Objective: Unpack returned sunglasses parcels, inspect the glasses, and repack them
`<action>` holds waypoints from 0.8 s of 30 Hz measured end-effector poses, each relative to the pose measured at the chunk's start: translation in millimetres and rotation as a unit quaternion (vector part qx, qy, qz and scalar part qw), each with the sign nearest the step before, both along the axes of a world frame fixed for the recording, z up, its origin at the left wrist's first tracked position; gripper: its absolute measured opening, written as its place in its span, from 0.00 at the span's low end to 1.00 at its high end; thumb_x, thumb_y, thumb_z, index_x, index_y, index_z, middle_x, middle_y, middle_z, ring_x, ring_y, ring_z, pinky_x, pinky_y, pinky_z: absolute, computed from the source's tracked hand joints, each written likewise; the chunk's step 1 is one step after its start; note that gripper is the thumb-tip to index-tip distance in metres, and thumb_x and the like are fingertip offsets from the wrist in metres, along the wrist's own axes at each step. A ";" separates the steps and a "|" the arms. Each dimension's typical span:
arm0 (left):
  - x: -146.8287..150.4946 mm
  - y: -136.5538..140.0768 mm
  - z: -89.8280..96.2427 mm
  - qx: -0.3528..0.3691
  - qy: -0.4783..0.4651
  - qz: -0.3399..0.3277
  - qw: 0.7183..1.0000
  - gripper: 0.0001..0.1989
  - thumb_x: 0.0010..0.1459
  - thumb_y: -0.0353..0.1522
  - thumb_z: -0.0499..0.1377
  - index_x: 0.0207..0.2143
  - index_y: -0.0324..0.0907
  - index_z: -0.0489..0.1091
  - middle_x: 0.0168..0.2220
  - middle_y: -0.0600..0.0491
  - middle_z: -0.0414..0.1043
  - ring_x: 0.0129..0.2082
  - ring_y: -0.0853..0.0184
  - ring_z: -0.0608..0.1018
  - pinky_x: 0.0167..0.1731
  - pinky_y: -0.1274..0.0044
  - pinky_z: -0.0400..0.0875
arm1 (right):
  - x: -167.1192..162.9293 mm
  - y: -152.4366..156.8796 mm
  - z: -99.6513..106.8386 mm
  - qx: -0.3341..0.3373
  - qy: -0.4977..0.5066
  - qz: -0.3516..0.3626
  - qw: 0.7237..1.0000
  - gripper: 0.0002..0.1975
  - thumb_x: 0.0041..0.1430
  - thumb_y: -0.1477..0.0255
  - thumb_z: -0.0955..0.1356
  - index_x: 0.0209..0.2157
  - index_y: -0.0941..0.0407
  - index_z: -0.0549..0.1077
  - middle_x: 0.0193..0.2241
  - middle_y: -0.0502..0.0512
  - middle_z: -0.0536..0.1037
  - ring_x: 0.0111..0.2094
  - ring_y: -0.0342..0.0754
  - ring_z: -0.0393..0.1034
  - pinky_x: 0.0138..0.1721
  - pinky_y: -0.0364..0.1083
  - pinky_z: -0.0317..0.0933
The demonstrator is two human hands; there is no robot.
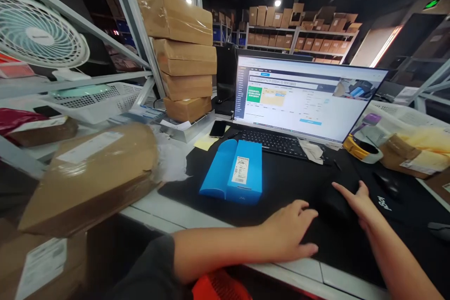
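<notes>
My left hand (291, 232) reaches in over the black desk mat, empty, its fingers slightly bent and apart, thumb spread toward the near edge. My right hand (358, 201) is around a black rounded object (335, 201) that blends into the mat; its kind is hard to make out, and part of the grip is hidden. Left of both hands lies a bright blue carton (253, 168) with a white barcode label, its long blue flap (216, 171) folded out to the left. Neither hand touches the carton.
A monitor (302, 98) and keyboard (274, 143) stand behind. A black mouse (386, 183) and yellow tape roll (362, 147) are at right. Stacked brown boxes (188, 61), a phone (218, 129) and a large wrapped parcel (101, 173) are at left, below a fan (40, 35).
</notes>
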State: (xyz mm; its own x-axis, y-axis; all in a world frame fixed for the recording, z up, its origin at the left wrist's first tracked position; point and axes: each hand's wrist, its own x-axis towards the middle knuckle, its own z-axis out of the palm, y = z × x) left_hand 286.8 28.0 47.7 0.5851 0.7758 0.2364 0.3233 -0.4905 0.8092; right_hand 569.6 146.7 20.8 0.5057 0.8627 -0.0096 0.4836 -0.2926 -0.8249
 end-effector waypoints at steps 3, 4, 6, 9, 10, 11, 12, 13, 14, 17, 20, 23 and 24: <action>16.5 12.3 -9.7 -0.069 -0.082 0.047 0.993 0.41 0.59 0.42 0.62 0.69 0.39 0.51 0.68 0.35 0.52 0.66 0.43 0.61 0.65 0.54 0.56 | -10.5 -3.6 0.0 -0.006 0.062 0.018 0.998 0.66 0.39 0.50 0.76 0.71 0.59 0.42 0.65 0.74 0.59 0.57 0.66 0.67 0.55 0.58 0.68; 20.2 15.0 -14.5 -0.090 -0.101 0.054 0.989 0.41 0.61 0.44 0.60 0.70 0.38 0.49 0.68 0.35 0.51 0.66 0.44 0.61 0.66 0.54 0.54 | -15.4 -6.6 2.9 0.002 0.063 0.029 0.998 0.65 0.38 0.50 0.77 0.71 0.57 0.45 0.65 0.72 0.60 0.57 0.65 0.67 0.54 0.57 0.68; 26.1 20.7 -24.6 -0.130 -0.127 0.062 0.981 0.45 0.60 0.48 0.60 0.71 0.39 0.45 0.69 0.35 0.47 0.65 0.45 0.63 0.65 0.54 0.55 | -28.5 -15.5 12.5 0.053 0.032 0.065 0.996 0.62 0.36 0.52 0.78 0.69 0.56 0.51 0.64 0.69 0.62 0.60 0.65 0.64 0.58 0.59 0.64; 32.1 31.9 -38.1 -0.165 -0.202 0.056 0.964 0.51 0.57 0.50 0.63 0.72 0.39 0.40 0.71 0.35 0.42 0.65 0.45 0.63 0.65 0.54 0.57 | -57.4 -35.9 31.8 0.210 -0.081 0.187 0.956 0.46 0.47 0.54 0.75 0.64 0.56 0.61 0.61 0.67 0.65 0.61 0.64 0.61 0.62 0.64 0.56; 33.0 35.8 -41.6 -0.163 -0.239 0.062 0.955 0.52 0.56 0.51 0.63 0.71 0.39 0.41 0.71 0.35 0.43 0.67 0.47 0.61 0.66 0.55 0.55 | -68.2 -44.0 38.1 0.258 -0.112 0.246 0.928 0.35 0.55 0.57 0.72 0.61 0.55 0.64 0.59 0.65 0.67 0.60 0.62 0.63 0.62 0.63 0.57; 33.2 39.4 -44.3 -0.157 -0.274 0.075 0.946 0.50 0.57 0.51 0.63 0.71 0.38 0.43 0.71 0.36 0.45 0.68 0.48 0.58 0.67 0.56 0.52 | -78.3 -52.1 43.7 0.294 -0.132 0.303 0.897 0.27 0.61 0.60 0.69 0.59 0.53 0.67 0.58 0.63 0.69 0.59 0.60 0.64 0.61 0.63 0.58; 32.5 42.4 -46.2 -0.148 -0.307 0.091 0.936 0.48 0.57 0.51 0.62 0.70 0.38 0.45 0.70 0.36 0.47 0.69 0.50 0.56 0.68 0.58 0.49 | -87.0 -60.0 48.3 0.313 -0.144 0.357 0.868 0.21 0.65 0.63 0.66 0.58 0.51 0.69 0.57 0.61 0.70 0.59 0.58 0.65 0.61 0.62 0.60; 31.2 44.8 -47.2 -0.143 -0.337 0.104 0.925 0.46 0.57 0.51 0.62 0.69 0.38 0.49 0.69 0.37 0.51 0.70 0.52 0.55 0.69 0.59 0.48 | -93.7 -67.4 51.6 0.326 -0.155 0.408 0.839 0.19 0.67 0.66 0.64 0.58 0.49 0.69 0.57 0.60 0.71 0.59 0.57 0.65 0.60 0.62 0.61; 29.3 46.6 -47.3 -0.147 -0.367 0.106 0.913 0.45 0.57 0.51 0.63 0.67 0.39 0.51 0.68 0.38 0.54 0.70 0.52 0.56 0.69 0.59 0.48 | -98.3 -73.9 53.6 0.339 -0.163 0.445 0.812 0.20 0.68 0.69 0.63 0.60 0.48 0.68 0.57 0.59 0.71 0.60 0.57 0.64 0.61 0.62 0.61; 22.5 49.7 -42.6 -0.205 -0.437 0.079 0.872 0.44 0.49 0.49 0.70 0.62 0.41 0.59 0.64 0.39 0.63 0.65 0.50 0.65 0.67 0.58 0.54 | -102.3 -87.6 50.9 0.386 -0.171 0.477 0.771 0.26 0.68 0.78 0.60 0.64 0.46 0.62 0.61 0.58 0.68 0.63 0.58 0.61 0.61 0.63 0.62; 17.6 51.8 -34.8 -0.243 -0.441 0.146 0.852 0.47 0.41 0.47 0.74 0.60 0.40 0.60 0.61 0.37 0.66 0.63 0.46 0.67 0.65 0.56 0.56 | -103.2 -95.8 38.8 0.416 -0.125 0.450 0.780 0.26 0.68 0.78 0.58 0.65 0.47 0.58 0.67 0.61 0.58 0.64 0.60 0.60 0.57 0.61 0.68; 15.4 52.0 -28.9 -0.229 -0.437 0.209 0.844 0.51 0.39 0.47 0.75 0.61 0.42 0.57 0.61 0.37 0.66 0.63 0.46 0.67 0.65 0.55 0.56 | -107.7 -100.6 26.0 0.427 -0.096 0.471 0.766 0.22 0.70 0.74 0.58 0.63 0.49 0.59 0.67 0.63 0.57 0.61 0.62 0.64 0.54 0.60 0.70; 15.1 51.3 -27.3 -0.231 -0.440 0.206 0.843 0.51 0.40 0.46 0.75 0.62 0.42 0.57 0.60 0.38 0.66 0.63 0.46 0.67 0.64 0.55 0.57 | -108.8 -101.0 23.3 0.433 -0.090 0.477 0.759 0.21 0.71 0.72 0.58 0.63 0.49 0.60 0.65 0.64 0.59 0.60 0.61 0.66 0.53 0.59 0.71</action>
State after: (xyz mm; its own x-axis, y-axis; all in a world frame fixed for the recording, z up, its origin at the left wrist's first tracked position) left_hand 302.0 79.3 20.4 -0.0011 0.9985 0.0549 -0.4366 -0.0499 0.8982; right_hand 460.9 45.7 44.1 -0.4283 0.4801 0.7656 0.2625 0.8768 -0.4029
